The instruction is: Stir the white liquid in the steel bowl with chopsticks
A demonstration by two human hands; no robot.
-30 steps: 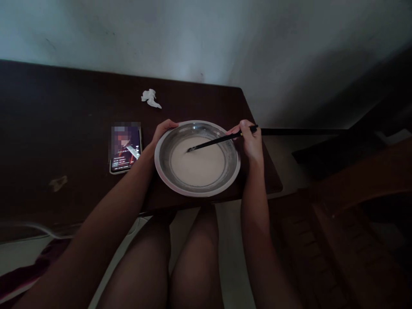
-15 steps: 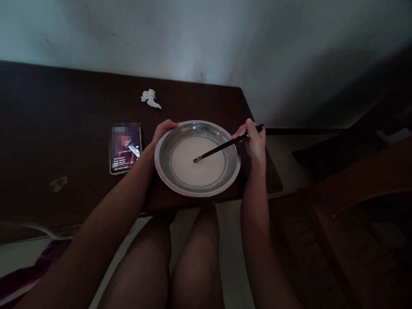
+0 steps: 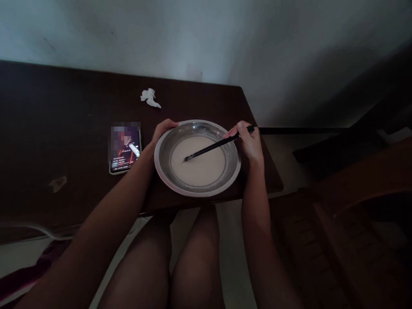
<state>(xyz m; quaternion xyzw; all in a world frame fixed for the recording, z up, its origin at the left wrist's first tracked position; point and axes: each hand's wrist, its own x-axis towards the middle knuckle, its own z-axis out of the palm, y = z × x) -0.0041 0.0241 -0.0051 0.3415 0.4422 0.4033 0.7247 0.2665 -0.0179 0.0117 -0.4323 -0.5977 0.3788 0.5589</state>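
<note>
A round metal bowl (image 3: 165, 177) stands at the front edge of the dark table, with a pale, milky liquid (image 3: 199, 171) in it. My left hand (image 3: 161, 130) grips the bowl's left rim, its thumb at the far edge and most of the fingers hidden behind the side. Above the right rim my right hand (image 3: 249, 139) is closed around black chopsticks (image 3: 212, 148). They slant down to the left, and their tips meet the liquid left of the bowl's middle. Whether they are one or two sticks is hard to see.
A phone (image 3: 126, 150) with a lit screen lies left of the bowl, beside my left forearm. Crumpled white tissue (image 3: 150, 98) rests farther back on the table (image 3: 80, 116). The wall rises behind, and a wooden chair (image 3: 322, 223) stands at the right. A white cable (image 3: 41, 229) runs at lower left.
My right hand has moved a little to the left, and the chopstick tips have slid left through the liquid. My left hand and the bowl stay in place.
</note>
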